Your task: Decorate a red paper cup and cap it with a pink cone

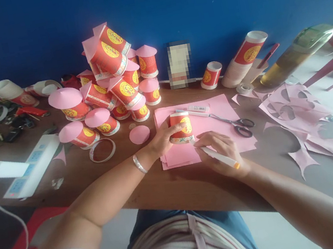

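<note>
Both curled: left hand cup, right hand pen.

A paper cup stands on a paper stack on the desk; scissors lie at its 3 o'clock, a heap of cups at 10 o'clock, a power strip at 9 o'clock.

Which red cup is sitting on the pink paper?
The cup under the left hand, beside the pen in the right hand. The other cups are off the pink paper, many wearing pink hats.
</note>
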{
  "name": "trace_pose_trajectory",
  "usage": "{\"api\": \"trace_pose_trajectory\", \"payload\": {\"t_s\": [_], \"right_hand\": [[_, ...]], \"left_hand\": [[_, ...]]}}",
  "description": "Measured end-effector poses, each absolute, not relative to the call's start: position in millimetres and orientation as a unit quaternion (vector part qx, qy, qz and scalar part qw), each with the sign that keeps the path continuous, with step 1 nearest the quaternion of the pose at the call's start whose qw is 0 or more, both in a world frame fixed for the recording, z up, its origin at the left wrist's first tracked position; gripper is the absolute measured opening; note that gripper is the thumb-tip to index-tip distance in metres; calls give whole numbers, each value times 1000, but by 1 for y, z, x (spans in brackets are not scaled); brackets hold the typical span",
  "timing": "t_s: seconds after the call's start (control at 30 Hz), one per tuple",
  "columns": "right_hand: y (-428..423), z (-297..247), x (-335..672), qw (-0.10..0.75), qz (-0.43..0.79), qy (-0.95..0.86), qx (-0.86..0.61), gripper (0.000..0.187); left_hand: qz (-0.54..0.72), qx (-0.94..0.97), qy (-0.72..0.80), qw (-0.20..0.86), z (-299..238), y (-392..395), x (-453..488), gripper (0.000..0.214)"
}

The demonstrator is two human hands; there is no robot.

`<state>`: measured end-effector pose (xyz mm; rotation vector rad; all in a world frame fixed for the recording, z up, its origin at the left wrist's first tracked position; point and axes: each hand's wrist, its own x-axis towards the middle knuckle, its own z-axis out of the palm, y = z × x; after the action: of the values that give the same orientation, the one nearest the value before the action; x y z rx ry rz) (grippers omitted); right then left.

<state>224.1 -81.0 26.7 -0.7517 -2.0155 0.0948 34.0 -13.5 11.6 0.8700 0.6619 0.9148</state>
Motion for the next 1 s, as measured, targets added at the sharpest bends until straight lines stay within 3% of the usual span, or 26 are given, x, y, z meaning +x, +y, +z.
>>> {"api": "trace_pose_trajectory", "payload": {"t_s": [1.0], "right_hand": [[-82, 27, 224, 474, 21, -815, -333, 17]], "left_hand": [[416, 390, 309, 761, 11, -13, 33, 49]]}}
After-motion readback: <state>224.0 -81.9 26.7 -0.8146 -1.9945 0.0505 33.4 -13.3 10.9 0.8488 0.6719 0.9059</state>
